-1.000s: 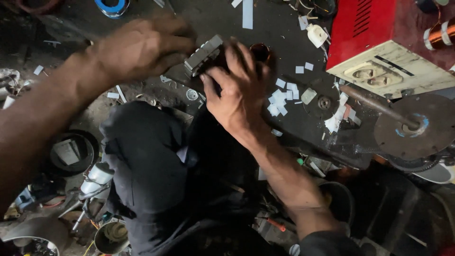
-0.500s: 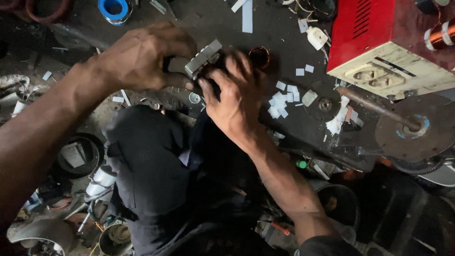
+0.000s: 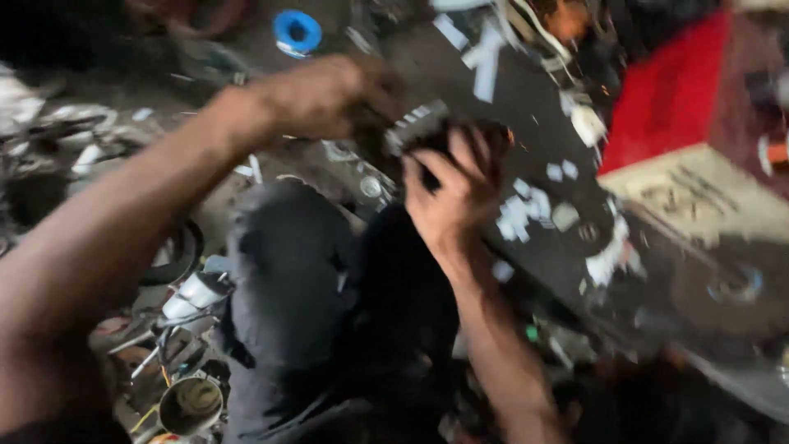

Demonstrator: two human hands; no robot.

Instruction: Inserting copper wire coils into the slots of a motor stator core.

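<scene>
Above the dark-trousered knees (image 3: 288, 271), both hands close on 1 small grey metal block (image 3: 417, 125). The left hand (image 3: 325, 99) wraps its top edge from the left; the right hand (image 3: 456, 189) cups it from below, fingers (image 3: 477, 152) curled around it. White paper scraps (image 3: 522, 215) lie just right, a red box (image 3: 682, 99) farther right. The picture is blurred.
</scene>
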